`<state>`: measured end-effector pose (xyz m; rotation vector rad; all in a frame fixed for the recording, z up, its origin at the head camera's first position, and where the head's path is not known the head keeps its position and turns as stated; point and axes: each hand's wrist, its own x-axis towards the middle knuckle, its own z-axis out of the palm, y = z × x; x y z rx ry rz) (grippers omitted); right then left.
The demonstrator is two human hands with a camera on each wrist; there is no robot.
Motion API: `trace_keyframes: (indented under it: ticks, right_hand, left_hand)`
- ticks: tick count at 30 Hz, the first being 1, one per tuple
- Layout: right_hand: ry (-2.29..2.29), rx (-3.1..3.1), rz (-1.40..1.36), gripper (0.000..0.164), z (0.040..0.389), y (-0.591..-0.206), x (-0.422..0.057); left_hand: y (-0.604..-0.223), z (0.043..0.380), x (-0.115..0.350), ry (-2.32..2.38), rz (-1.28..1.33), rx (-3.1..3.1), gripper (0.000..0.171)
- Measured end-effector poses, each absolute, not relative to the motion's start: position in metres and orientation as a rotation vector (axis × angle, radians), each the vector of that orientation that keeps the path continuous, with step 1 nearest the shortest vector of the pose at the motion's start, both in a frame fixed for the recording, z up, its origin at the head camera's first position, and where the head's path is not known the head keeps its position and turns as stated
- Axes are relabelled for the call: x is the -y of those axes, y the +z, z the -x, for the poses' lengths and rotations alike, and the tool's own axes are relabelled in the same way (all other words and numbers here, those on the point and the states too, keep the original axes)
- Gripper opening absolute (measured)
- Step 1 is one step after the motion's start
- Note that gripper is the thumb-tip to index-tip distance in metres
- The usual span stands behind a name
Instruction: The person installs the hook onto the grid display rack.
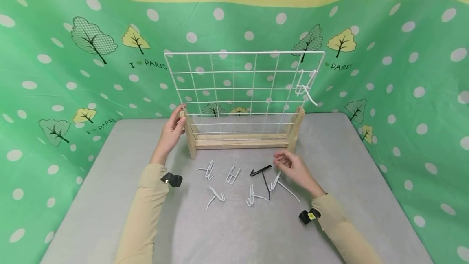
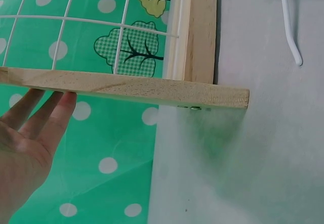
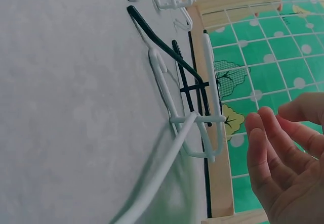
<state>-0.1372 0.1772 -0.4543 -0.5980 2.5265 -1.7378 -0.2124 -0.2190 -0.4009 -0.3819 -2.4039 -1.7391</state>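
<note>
Just left of our nearer right hand (image 1: 294, 170), fingers loosely bent and empty, lies the black hook (image 1: 261, 170), stem toward us; our left hand (image 1: 171, 131), fingers extended, touches the wooden post (image 1: 189, 137).

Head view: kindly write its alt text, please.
Someone's left hand touches a wooden upright supporting a white wire grid; the empty right hand hovers near five white hooks and a black hook on the table. The grid holds another white hook.

Curtained booth — green cloth (image 1: 234, 25), grey table (image 1: 223, 231)
</note>
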Motion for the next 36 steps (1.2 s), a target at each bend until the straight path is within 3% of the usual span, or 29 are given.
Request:
trace_keyframes:
  ticks: [36]
  right_hand:
    - [-1.489,-2.467,0.704,0.019,0.143,-0.457,-0.165]
  left_hand:
    - [-0.403,0.215,0.218,-1.755,0.367,2.4,0.047]
